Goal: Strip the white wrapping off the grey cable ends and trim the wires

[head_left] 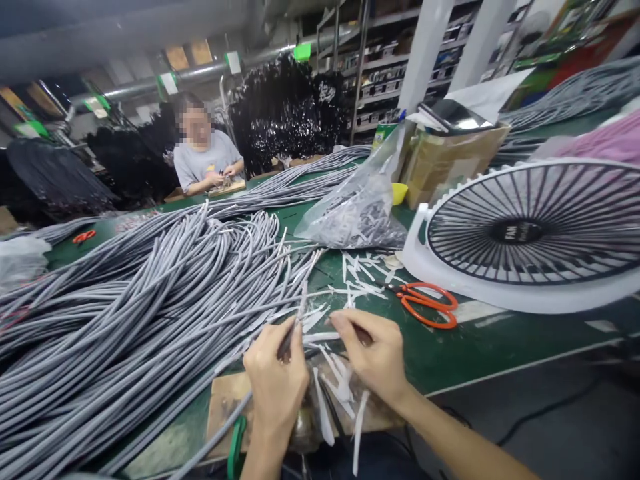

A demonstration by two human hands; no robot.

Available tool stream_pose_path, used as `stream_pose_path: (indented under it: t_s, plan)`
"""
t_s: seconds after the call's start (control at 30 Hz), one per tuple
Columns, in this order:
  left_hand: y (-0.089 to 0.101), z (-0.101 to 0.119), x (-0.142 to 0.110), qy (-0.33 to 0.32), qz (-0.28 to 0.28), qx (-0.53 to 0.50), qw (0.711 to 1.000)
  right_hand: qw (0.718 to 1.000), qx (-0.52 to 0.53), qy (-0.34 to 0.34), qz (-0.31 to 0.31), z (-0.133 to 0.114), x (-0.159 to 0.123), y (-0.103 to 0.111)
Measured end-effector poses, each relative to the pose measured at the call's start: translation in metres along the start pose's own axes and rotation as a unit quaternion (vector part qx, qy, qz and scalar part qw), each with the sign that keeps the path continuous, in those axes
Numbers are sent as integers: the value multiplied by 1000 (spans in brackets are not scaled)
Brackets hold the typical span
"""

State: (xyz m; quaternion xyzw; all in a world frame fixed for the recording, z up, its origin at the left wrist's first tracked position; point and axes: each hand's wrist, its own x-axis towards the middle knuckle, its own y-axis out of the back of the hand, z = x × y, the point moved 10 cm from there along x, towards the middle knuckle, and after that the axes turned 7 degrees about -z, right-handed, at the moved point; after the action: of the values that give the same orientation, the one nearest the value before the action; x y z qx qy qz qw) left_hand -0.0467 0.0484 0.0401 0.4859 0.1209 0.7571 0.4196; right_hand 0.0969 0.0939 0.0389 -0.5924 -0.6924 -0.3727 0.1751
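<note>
My left hand (276, 380) is closed around the end of a grey cable (295, 320) that rises from between its fingers. My right hand (375, 353) is closed in a pinch beside it, gripping a thin white strip (320, 337) near the cable end. Both hands hover over a brown wooden block (225, 400) at the table's near edge. Loose white strips (340, 393) hang and lie under my hands. A big heap of grey cables (140, 307) spreads to the left.
Orange scissors (430, 305) lie right of my hands on the green table (465, 347). A white fan (525, 233) lies flat at right. A clear bag of scraps (360, 207) and a cardboard box (450, 160) stand behind. A person (205, 160) works at the far side.
</note>
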Motion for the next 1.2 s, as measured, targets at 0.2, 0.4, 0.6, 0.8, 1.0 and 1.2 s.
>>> stream_pose_path:
  t_s: [0.2,0.4,0.6,0.8,1.0,1.2]
  plan:
    - [-1,9,-2,-26,-8,-22,999,997,-43,-16,-59,9,2,-15]
    - [-9,1,-1,-1,-46,-3,999,986,74,114,-98,-26,-1,-13]
    - [-16,-5,0,18,-75,-25,997,999,28,0,-18,1,-1,2]
    - [-18,1,0,19,-100,-44,994,997,-68,-16,-36,9,-3,-7]
    - [-19,6,1,7,-105,-44,993,997,-68,-11,-43,10,-4,-9]
    - [-19,7,1,3,-107,-44,993,996,-69,-38,-31,15,-4,-5]
